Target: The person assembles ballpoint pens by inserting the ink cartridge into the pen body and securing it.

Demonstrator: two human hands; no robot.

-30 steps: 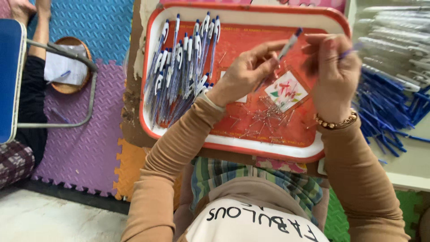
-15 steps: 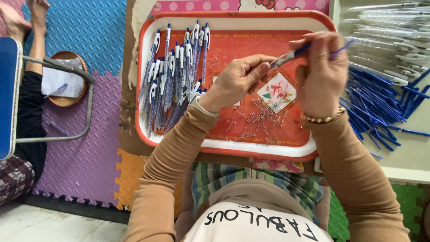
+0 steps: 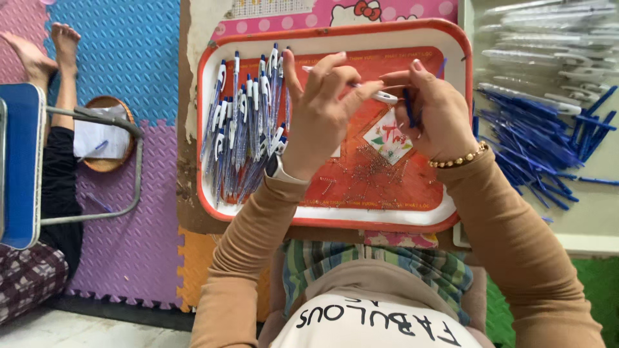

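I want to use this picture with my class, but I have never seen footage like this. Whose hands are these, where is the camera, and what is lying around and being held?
The camera sits on a person's head and looks down, so both hands are their own. The left hand pinches a clear pen barrel with a white end; the right hand holds a thin blue piece against it. Below lies a red tray with a row of finished pens and a scatter of small metal springs. To the right lie blue refills and clear barrels. At far left another person sits on a foam mat.
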